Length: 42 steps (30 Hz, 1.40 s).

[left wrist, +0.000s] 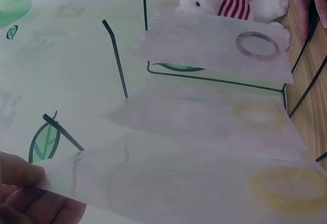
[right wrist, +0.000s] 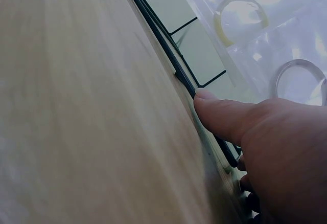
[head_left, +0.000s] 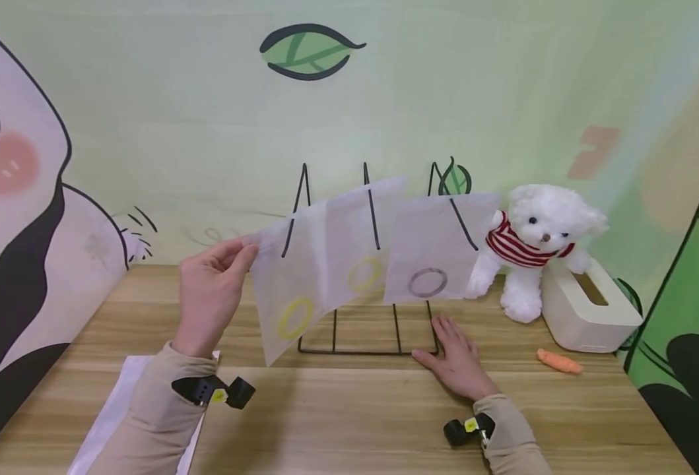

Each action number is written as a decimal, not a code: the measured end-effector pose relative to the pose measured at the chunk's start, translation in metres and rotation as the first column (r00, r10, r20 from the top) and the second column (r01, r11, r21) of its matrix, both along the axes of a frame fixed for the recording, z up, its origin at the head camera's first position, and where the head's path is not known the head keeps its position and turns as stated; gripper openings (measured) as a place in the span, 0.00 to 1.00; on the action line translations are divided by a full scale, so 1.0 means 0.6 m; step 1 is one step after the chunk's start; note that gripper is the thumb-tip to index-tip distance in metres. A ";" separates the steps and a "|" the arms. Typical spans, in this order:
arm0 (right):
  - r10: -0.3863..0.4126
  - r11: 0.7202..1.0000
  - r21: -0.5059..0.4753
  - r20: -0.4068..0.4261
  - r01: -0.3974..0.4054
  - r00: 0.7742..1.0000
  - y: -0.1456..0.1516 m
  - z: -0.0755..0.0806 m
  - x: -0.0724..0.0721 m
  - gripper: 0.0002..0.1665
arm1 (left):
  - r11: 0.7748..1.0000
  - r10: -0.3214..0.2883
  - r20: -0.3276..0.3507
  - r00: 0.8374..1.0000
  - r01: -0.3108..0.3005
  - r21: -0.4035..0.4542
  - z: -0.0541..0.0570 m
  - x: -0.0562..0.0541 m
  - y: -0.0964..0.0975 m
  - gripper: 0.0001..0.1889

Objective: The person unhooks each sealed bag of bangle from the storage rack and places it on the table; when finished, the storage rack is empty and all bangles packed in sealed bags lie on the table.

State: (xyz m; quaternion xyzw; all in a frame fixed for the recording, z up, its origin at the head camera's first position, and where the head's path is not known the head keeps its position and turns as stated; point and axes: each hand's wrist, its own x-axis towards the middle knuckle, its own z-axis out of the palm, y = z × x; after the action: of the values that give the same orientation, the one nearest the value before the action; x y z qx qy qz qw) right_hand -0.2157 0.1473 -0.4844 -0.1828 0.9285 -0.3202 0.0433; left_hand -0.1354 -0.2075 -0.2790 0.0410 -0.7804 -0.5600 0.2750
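Note:
My left hand point(head_left: 209, 293) pinches the upper left corner of a clear plastic bag point(head_left: 286, 280) with a yellow ring point(head_left: 279, 322) in it. That bag hangs slanted at the left prong of a black wire rack point(head_left: 358, 353). Behind it, a second bag point(head_left: 355, 227) with a yellow ring point(head_left: 352, 280) is at the middle prong. At the right prong hangs a third bag point(head_left: 423, 241), holding a grey-purple ring point(left wrist: 258, 45). Low on the right, my right hand point(head_left: 459, 359) rests on the table, its thumb point(right wrist: 219, 114) against the rack's base.
A white teddy bear point(head_left: 554, 211) in a red-striped shirt leans against a white tissue box point(head_left: 587, 316) at the right. In front of the box lies a small orange carrot-shaped item point(head_left: 559, 361). White sheets point(head_left: 114, 409) lie under the left forearm. A printed backdrop point(head_left: 195, 119) stands behind the table.

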 end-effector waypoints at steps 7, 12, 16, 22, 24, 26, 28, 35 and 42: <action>-0.001 1.000 -0.003 -0.007 0.001 1.000 0.002 0.002 0.000 0.53 | 1.000 -0.009 -0.005 1.000 0.009 0.004 0.001 -0.001 0.001 0.14; -0.005 1.000 0.000 -0.014 0.005 1.000 0.002 0.000 0.000 0.53 | 1.000 -0.015 -0.002 1.000 0.015 0.012 0.000 0.001 0.003 0.14; -0.007 1.000 0.001 -0.019 0.007 1.000 0.002 0.001 -0.001 0.52 | 1.000 -0.014 0.001 1.000 0.014 0.004 0.001 0.002 0.004 0.14; -0.008 1.000 0.000 -0.015 0.008 1.000 0.001 0.004 0.000 0.52 | 1.000 -0.015 0.001 1.000 0.015 0.000 0.003 0.006 0.004 0.14; -0.005 1.000 0.000 -0.013 0.005 1.000 0.001 0.005 0.001 0.52 | 1.000 -0.010 0.005 1.000 0.010 -0.001 0.004 0.008 0.003 0.13; -0.004 1.000 0.002 -0.014 0.004 1.000 0.001 0.005 0.001 0.52 | 1.000 -0.004 0.008 1.000 0.004 -0.005 0.004 0.010 0.003 0.13; -0.005 1.000 0.005 -0.014 0.005 1.000 0.002 0.006 0.001 0.52 | 1.000 -0.005 0.006 1.000 0.005 -0.011 0.004 0.011 0.004 0.13; -0.003 1.000 0.011 -0.011 0.003 1.000 0.001 0.005 0.000 0.53 | 1.000 -0.015 0.002 1.000 0.015 -0.023 0.007 0.015 0.005 0.13; -0.003 1.000 0.003 -0.010 0.003 1.000 0.002 0.002 0.000 0.53 | 0.999 -0.027 0.001 1.000 0.027 -0.020 0.008 0.020 0.005 0.14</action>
State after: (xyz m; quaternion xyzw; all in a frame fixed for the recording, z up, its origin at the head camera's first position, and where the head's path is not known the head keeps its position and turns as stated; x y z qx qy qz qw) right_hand -0.2156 0.1484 -0.4835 -0.1831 0.9294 -0.3182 0.0386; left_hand -0.1237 -0.2043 -0.2739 0.0281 -0.7867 -0.5556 0.2675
